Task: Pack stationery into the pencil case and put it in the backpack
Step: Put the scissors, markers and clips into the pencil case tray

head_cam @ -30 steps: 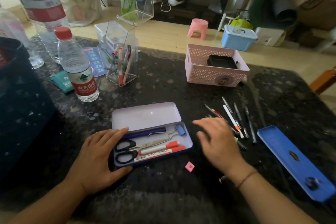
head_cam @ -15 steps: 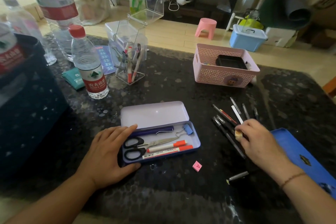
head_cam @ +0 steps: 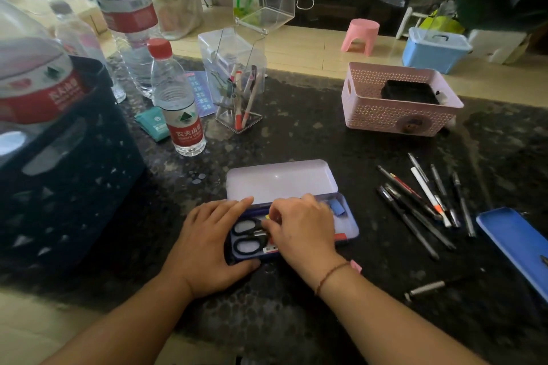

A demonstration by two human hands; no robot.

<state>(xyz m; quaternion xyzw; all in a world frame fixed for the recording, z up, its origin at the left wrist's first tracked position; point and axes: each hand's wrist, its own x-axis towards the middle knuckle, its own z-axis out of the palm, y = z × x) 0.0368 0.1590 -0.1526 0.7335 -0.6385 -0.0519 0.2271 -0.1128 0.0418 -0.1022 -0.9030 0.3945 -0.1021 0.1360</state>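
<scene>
The open blue metal pencil case (head_cam: 345, 224) is lying at the lower centre of the frame on the dark speckled stone tabletop (head_cam: 296, 133), its pale lid (head_cam: 281, 181) folded back toward the top of the frame. Black-handled scissors (head_cam: 247, 235) are resting in the case's left end and a blue binder clip (head_cam: 337, 207) in its upper right corner.

The left hand (head_cam: 212, 243) is gripping the left end of the case, fingers lying along the far edge and thumb curled round the near edge. The right hand (head_cam: 302, 230) is hovering over the middle of the case, fingertips bunched and pinching a small yellowish item (head_cam: 267, 217) too hidden to identify.

A loose spread of dark and white pens (head_cam: 421, 201) is lying on the tabletop right of the case, and a flat blue lid-like tray (head_cam: 516, 243) is sitting at the right edge. A pink perforated basket (head_cam: 397, 104) is standing at the upper right, a clear acrylic holder (head_cam: 237, 89) with pens at the upper centre, and a red-capped water bottle (head_cam: 178, 101) just left of it.
</scene>
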